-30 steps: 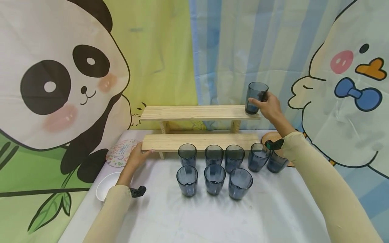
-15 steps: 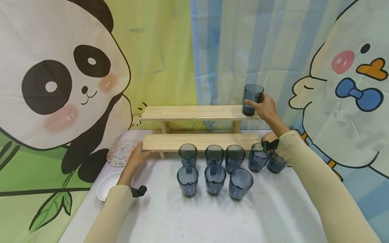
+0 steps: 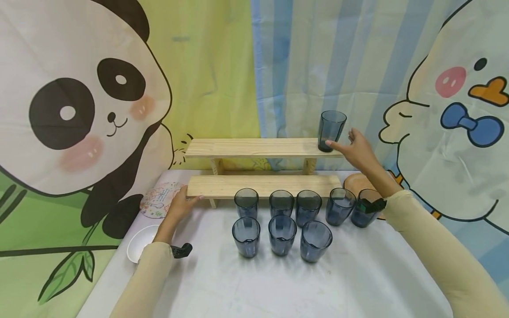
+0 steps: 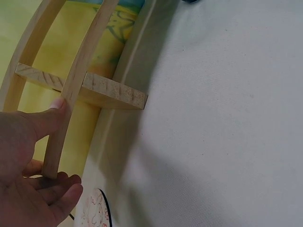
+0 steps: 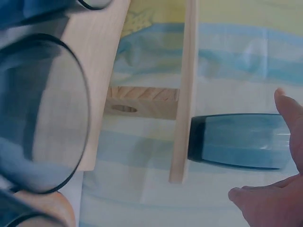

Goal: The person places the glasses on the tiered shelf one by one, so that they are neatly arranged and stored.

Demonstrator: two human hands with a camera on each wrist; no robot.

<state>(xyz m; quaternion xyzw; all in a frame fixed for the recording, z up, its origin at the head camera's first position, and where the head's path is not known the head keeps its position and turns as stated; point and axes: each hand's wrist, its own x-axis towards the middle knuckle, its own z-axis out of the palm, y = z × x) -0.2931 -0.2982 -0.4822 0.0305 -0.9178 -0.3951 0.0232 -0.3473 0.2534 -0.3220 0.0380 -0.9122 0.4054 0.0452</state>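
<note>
A two-tier wooden shelf (image 3: 254,186) stands at the back of the table. On the right end of its top board (image 3: 254,147) one dark blue glass (image 3: 332,128) stands upright. My right hand (image 3: 359,152) is just to the right of that glass, thumb and fingers spread apart; the right wrist view has the glass (image 5: 241,142) between them, not gripped. At the shelf's left end my left hand (image 3: 180,206) grips the lower board. In the left wrist view its thumb lies on the board's edge (image 4: 71,101) and its fingers curl by the end.
Several matching glasses (image 3: 282,236) stand upright in two rows before the shelf. Left of them are a white bowl (image 3: 139,243) and a floral round mat (image 3: 157,201). A round wooden board (image 3: 354,182) lies behind the right-hand glasses. Printed curtains (image 3: 214,66) hang behind.
My right hand set the glass down on the top board, shifted slightly left, then let go and drew back to the right. My left hand stays at the shelf's end.
</note>
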